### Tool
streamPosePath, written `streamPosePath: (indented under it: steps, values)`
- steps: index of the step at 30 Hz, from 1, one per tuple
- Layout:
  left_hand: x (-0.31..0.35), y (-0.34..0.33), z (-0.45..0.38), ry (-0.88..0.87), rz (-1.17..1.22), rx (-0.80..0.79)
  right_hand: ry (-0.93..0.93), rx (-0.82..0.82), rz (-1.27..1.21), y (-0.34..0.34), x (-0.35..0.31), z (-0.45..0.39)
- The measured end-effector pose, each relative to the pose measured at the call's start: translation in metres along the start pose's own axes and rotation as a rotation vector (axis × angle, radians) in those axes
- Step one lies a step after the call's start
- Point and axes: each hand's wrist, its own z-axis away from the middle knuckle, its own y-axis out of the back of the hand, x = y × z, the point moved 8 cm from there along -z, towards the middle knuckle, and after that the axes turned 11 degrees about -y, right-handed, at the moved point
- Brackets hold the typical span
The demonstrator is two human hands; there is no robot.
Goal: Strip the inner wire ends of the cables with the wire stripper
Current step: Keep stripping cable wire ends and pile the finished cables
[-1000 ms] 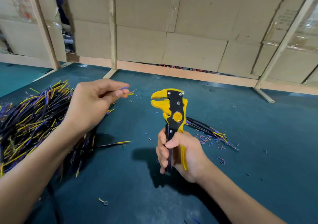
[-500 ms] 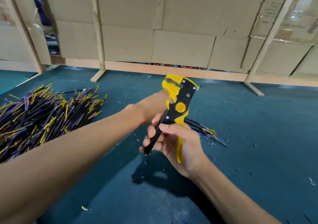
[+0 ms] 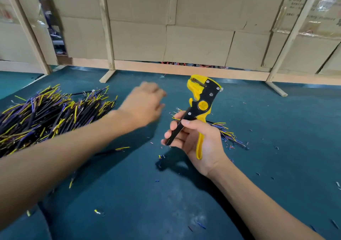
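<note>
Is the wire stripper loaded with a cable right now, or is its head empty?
Empty. The wire stripper stands upright in the right hand, with no cable in its head. The left hand is blurred beside it.

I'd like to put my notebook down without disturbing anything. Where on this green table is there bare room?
Freest is the far right of the green table, beyond the small pile of cables behind the wire stripper, with only stray insulation bits. The near middle between the two forearms is also mostly bare. Crowded: the left side, under the big cable pile, and the centre where the left hand passes.
</note>
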Motion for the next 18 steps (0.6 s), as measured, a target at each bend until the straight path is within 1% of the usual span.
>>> streamPosePath:
  steps: [2,3,4,5,6,9,11,13,15,16,18]
  values:
    - [-0.063,0.004,0.024,0.312,-0.132,-0.142,0.003,0.065,-0.009,0.006,0.001,-0.002]
    - [-0.092,0.006,0.043,0.451,-0.185,-0.276,0.003,0.088,-0.025,0.009,0.002,-0.003]
    - [-0.11,0.004,0.061,0.551,-0.207,-0.418,0.003,0.103,-0.04,0.011,0.002,-0.004]
    - [-0.118,0.001,0.073,0.584,-0.231,-0.535,0.001,0.109,-0.047,0.012,0.002,-0.004]
    - [-0.119,-0.001,0.079,0.574,-0.236,-0.582,-0.003,0.113,-0.048,0.012,0.003,-0.004]
    - [-0.112,0.001,0.082,0.55,-0.256,-0.52,-0.016,0.122,-0.024,0.013,0.004,-0.002]
    - [-0.105,0.006,0.079,0.546,-0.333,-0.481,-0.014,0.121,0.002,0.012,0.005,-0.001]
    - [-0.096,0.009,0.072,0.526,-0.413,-0.509,-0.017,0.125,0.022,0.011,0.005,-0.001]
    - [-0.091,0.009,0.069,0.543,-0.415,-0.532,-0.018,0.127,0.024,0.01,0.005,0.0]
    - [-0.088,0.01,0.066,0.554,-0.377,-0.503,-0.014,0.123,0.02,0.009,0.004,0.0]
    - [-0.079,0.022,0.057,0.538,-0.302,-0.364,-0.009,0.125,0.008,0.009,0.003,0.001]
